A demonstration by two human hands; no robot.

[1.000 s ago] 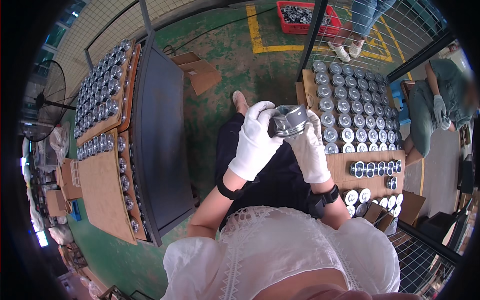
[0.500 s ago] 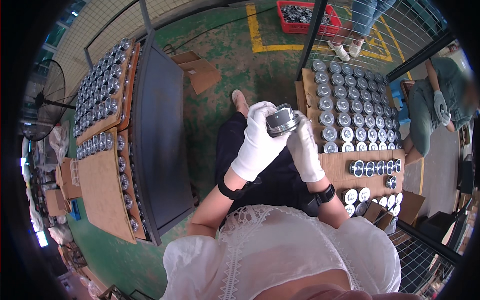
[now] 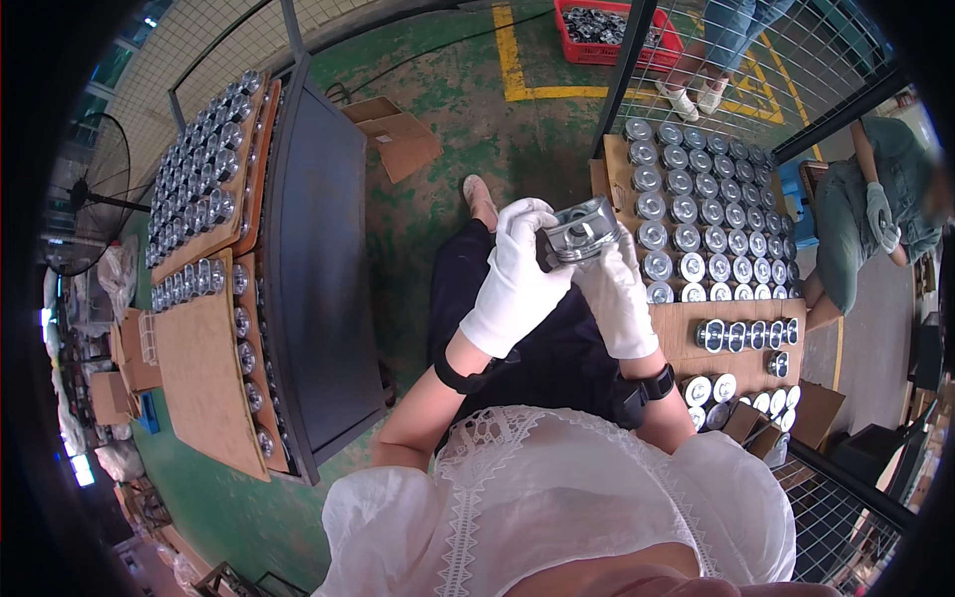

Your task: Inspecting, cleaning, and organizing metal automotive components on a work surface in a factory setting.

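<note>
A metal engine piston with grooves near its lower edge is held up in front of me. Its side with the round pin hole faces up toward me. My left hand, in a white glove, grips it from the left with bent fingers. From below and the right, my right hand, also gloved, has its fingers closed against the lower edge. To the right, several rows of pistons stand on a cardboard sheet. A short line of pistons lies closer to me on the same sheet.
A dark metal cart at left carries more pistons on cardboard. A black post and wire mesh edge the right-hand rack. Beyond are a red crate of metal parts, a flattened carton and a gloved co-worker.
The piston has turned in my hands, so its pin hole now shows instead of its smooth skirt. My right hand has shifted slightly right and sits lower on its edge.
</note>
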